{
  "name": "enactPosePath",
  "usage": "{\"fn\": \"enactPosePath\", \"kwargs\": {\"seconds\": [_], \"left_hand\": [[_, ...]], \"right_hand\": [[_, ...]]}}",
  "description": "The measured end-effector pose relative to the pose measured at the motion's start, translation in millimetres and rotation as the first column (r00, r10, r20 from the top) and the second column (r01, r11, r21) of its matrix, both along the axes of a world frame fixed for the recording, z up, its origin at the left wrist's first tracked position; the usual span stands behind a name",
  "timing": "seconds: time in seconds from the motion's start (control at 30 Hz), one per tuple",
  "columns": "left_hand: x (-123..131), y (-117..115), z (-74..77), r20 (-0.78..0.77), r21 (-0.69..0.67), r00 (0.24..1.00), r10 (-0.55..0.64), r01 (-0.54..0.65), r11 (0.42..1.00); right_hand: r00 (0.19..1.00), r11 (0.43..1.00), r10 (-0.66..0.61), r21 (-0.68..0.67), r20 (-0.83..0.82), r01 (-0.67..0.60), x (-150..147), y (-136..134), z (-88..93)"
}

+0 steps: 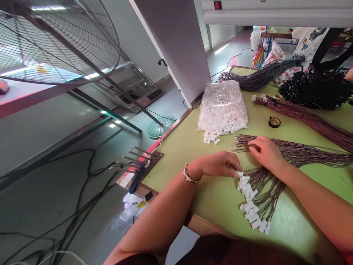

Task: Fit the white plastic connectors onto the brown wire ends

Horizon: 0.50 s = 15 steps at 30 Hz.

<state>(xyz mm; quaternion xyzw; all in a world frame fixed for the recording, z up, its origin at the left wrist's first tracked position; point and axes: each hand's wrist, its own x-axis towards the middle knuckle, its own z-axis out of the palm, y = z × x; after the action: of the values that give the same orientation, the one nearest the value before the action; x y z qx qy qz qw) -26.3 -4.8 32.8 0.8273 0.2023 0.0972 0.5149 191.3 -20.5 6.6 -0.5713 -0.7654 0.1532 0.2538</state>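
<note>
My left hand [220, 163], with a watch on its wrist, pinches a small white plastic connector [239, 174] at the top of a row of similar white connectors [249, 200]. Brown wires [266, 189] run out of that row to the right. Over a flat bundle of brown wires [300, 149] rests my right hand [266, 152], its thumb and forefinger curled together near the bundle's metal-tipped ends [238, 141]. Whether a single wire sits between those fingers is too small to tell. A clear bag of white connectors [223, 106] lies beyond my hands, with some spilled at its mouth.
On the green table [171, 165] are a roll of black tape [274, 122], a reddish-brown wire bundle [303, 117], grey wires [256, 77] and a black pile [317, 88]. A pegged block [150, 162] sits at the left edge. A large fan [60, 40] stands left.
</note>
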Motion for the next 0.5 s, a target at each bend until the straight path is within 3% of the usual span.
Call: {"fn": "enactPosePath", "kwargs": {"seconds": [0.03,0.07,0.13,0.2,0.33,0.5], "left_hand": [[-1,2,0.7,0.009,0.031,0.999,0.035,-0.035,0.999],[0,4,0.1,0.022,0.084,0.988,0.155,-0.157,0.984],[6,8,-4.3,0.071,0.220,0.883,0.464,-0.468,0.856],[15,13,-10.6,0.098,0.309,0.779,0.620,-0.616,0.725],[26,26,-22.1,0.037,0.309,0.807,0.590,-0.570,0.761],[22,38,-32.5,0.146,0.223,0.807,0.572,-0.590,0.776]], "right_hand": [[0.996,0.999,-0.009,0.033,0.088,0.006,-1,1,-0.2],[0.986,0.999,-0.004,0.054,0.167,-0.006,-3,2,-0.4],[0.960,0.996,0.027,0.077,0.279,-0.051,-8,1,-0.5],[0.940,0.992,0.051,0.089,0.337,-0.085,-13,-1,0.1],[0.921,0.982,0.129,0.081,0.368,-0.170,-16,-5,0.5],[0.913,0.975,0.195,0.028,0.357,-0.219,-16,-5,-0.8]]}}
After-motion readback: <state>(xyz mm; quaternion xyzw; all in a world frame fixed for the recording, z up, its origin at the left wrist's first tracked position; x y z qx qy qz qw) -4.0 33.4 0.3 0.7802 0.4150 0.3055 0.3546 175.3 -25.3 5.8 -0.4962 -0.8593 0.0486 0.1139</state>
